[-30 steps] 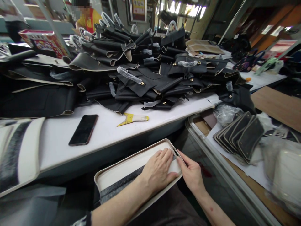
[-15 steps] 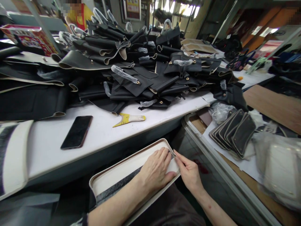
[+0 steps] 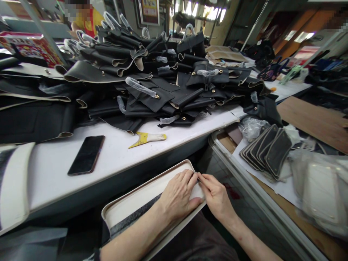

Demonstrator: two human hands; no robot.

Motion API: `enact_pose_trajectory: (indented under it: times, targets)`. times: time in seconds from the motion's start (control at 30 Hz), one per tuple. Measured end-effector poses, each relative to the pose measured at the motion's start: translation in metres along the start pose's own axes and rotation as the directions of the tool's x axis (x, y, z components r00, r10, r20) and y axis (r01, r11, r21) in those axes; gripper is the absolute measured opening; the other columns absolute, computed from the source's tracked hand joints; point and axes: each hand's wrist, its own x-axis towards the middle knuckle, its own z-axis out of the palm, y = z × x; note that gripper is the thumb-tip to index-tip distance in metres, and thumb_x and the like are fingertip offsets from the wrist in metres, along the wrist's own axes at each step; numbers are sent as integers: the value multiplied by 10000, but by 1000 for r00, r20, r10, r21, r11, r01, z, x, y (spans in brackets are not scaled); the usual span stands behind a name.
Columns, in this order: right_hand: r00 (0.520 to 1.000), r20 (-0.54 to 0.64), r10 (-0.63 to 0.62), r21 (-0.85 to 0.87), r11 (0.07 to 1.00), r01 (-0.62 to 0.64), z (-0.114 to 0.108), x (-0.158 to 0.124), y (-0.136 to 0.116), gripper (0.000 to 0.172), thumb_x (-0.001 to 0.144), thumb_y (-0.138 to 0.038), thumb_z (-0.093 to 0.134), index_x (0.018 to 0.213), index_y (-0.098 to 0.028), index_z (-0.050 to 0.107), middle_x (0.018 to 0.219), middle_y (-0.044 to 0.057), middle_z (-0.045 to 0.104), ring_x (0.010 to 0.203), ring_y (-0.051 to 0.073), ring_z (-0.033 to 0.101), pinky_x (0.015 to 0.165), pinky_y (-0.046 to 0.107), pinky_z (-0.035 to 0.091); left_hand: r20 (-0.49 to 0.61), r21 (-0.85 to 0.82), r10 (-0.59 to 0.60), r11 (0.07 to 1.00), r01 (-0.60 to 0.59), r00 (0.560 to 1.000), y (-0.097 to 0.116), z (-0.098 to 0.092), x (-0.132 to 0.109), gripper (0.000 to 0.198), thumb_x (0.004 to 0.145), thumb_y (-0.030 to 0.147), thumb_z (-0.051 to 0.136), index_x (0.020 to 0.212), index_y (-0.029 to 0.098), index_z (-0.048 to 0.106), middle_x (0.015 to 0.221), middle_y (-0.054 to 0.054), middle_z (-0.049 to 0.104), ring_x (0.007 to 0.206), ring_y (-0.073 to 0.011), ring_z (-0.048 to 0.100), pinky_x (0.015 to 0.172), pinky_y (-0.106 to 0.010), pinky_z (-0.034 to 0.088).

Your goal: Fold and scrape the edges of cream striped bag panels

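A cream, rounded-corner leather panel (image 3: pixel 141 197) with a raised edge lies on my lap below the table. My left hand (image 3: pixel 179 195) rests flat on its right end, fingers stretched out and pressing it down. My right hand (image 3: pixel 216 197) meets it at the panel's right edge, with thumb and forefinger pinched on a small dark tool I cannot name at the edge trim. A grey-black patch shows on the panel under my left forearm.
On the white table (image 3: pixel 119 152) lie a black phone (image 3: pixel 86 154), a yellow-white scraper (image 3: pixel 148 137) and a big heap of black leather bag parts (image 3: pixel 152 87). Right, a tray holds stacked dark pieces (image 3: pixel 268 150). A person in yellow (image 3: pixel 87 20) sits far behind.
My right hand has slid a little left along the panel's right edge, closing up against my left fingers. The view has drifted slightly right; my left hand stays pressed in place.
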Motion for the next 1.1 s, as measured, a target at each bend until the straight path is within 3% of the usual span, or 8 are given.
enact_pose_trajectory:
  times: [0.13, 0.4, 0.47, 0.57, 0.67, 0.77, 0.93, 1.1]
  targets:
    - [997, 22, -71, -103, 992, 73, -3, 4, -7, 329, 983, -195, 402, 1177, -211, 668, 999, 105, 599, 969, 245, 575, 838, 397, 524, -3, 1, 10, 1000, -10, 1000, -2, 1, 0, 742, 812, 474, 677, 1422, 175, 378, 1301, -110, 511, 1201, -280, 471, 1035, -405, 425]
    - [968, 190, -167, -261, 941, 214, -11, 5, -23, 322, 957, -134, 374, 1142, -133, 637, 994, 138, 584, 983, 275, 527, 890, 457, 489, -31, 15, 38, 999, -38, 999, -1, 4, 0, 596, 860, 416, 611, 1356, 125, 452, 1280, -131, 527, 1192, -281, 469, 1030, -403, 419]
    - [974, 176, -145, -185, 967, 178, -14, 8, -23, 298, 964, -181, 388, 1051, -156, 673, 979, 125, 593, 968, 268, 535, 897, 450, 473, -34, 29, 39, 999, -38, 999, 0, 4, 0, 594, 858, 429, 614, 1345, 123, 460, 1261, -132, 536, 1170, -285, 480, 1007, -410, 433]
    - [976, 192, 102, 149, 980, -132, -20, 20, -14, 271, 934, -329, 518, 767, -189, 680, 866, 73, 593, 856, 225, 553, 823, 376, 465, -32, 49, 26, 998, -24, 999, 1, 4, 0, 611, 851, 472, 623, 1337, 136, 466, 1263, -135, 533, 1162, -293, 488, 985, -422, 449]
    - [876, 349, 334, 381, 803, -458, -23, 40, 3, 338, 829, -475, 653, 653, -194, 587, 684, 9, 540, 655, 163, 520, 623, 303, 445, -20, 77, 23, 997, -21, 1000, 3, 4, 1, 623, 853, 479, 620, 1338, 120, 466, 1299, -154, 519, 1193, -303, 476, 1004, -426, 441]
    - [766, 543, 345, 425, 673, -605, -22, 57, 21, 376, 757, -524, 720, 762, -194, 541, 650, -36, 509, 560, 117, 472, 531, 252, 402, -5, 90, 14, 996, -13, 1000, 5, 3, 3, 614, 851, 470, 622, 1320, 99, 482, 1300, -165, 524, 1207, -314, 470, 1019, -437, 432]
    - [613, 747, 256, 420, 534, -734, -22, 69, 32, 422, 722, -487, 784, 830, -188, 507, 707, -52, 485, 610, 88, 471, 561, 206, 386, -34, -38, -43, 998, 42, 999, 1, 4, 0, 600, 801, 448, 679, 1305, 173, 505, 1308, -109, 522, 1194, -298, 483, 1026, -434, 433]
    - [550, 811, 201, 388, 518, -762, -25, 76, 31, 427, 727, -450, 800, 833, -191, 477, 727, -63, 473, 613, 75, 470, 561, 191, 389, -61, -167, -107, 981, 95, 992, -6, 8, -3, 656, 762, 456, 724, 1328, 223, 487, 1375, -86, 478, 1267, -287, 438, 1084, -425, 382]
